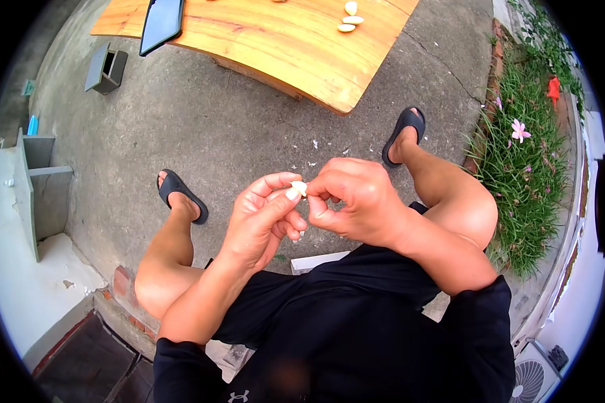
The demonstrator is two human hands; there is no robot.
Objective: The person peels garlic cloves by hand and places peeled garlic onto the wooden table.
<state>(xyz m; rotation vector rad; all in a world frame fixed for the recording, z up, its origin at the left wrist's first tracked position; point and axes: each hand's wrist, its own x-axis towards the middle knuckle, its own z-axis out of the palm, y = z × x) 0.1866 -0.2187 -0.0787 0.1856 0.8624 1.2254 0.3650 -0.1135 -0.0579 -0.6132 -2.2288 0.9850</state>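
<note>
Between my two hands, above the concrete ground, is a small whitish piece (300, 188) that looks like a garlic clove. My left hand (257, 218) pinches it between thumb and index finger, the other fingers loosely curled. From the right, my right hand (356, 201) touches its edge with thumb and index fingertips pressed together; whether these hold a bit of skin is too small to tell. Several similar pale cloves (347, 28) lie near the right part of the wooden table (282, 50).
A dark tablet or phone (162, 25) lies at the table's left edge. Small white flakes (315, 144) are scattered on the ground. A grey box-like object (106, 69) stands left of the table. Grass with pink flowers (520, 131) grows at the right.
</note>
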